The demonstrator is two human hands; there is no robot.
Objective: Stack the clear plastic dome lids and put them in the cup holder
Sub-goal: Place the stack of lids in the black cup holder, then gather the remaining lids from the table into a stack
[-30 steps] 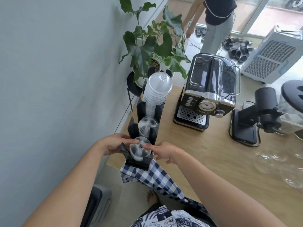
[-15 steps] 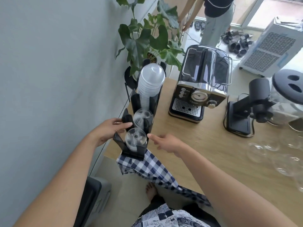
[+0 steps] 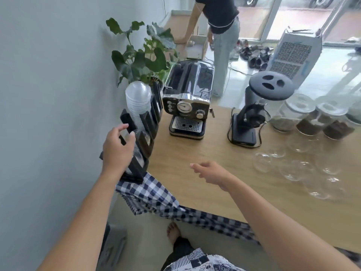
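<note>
A black cup holder (image 3: 145, 124) stands along the wall at the table's left end. A tall stack of clear cups (image 3: 138, 98) rises from its far slot. A few clear dome lids sit in its near slots, mostly hidden behind my left hand (image 3: 117, 147), which hovers over the holder with fingers spread and holds nothing. My right hand (image 3: 210, 172) floats above the wooden table (image 3: 205, 151), fingers loosely apart and empty. Several loose clear dome lids (image 3: 293, 169) lie on the table at the right.
A black espresso machine (image 3: 187, 100) and a coffee grinder (image 3: 252, 114) stand at the back. Glass jars (image 3: 310, 118) sit at the right. A checked cloth (image 3: 154, 194) hangs off the front edge. A plant (image 3: 140, 55) and a person stand beyond.
Both hands have come off the lids in the holder's near slot. My right hand has drawn away to the right over the table. The view has swung right.
</note>
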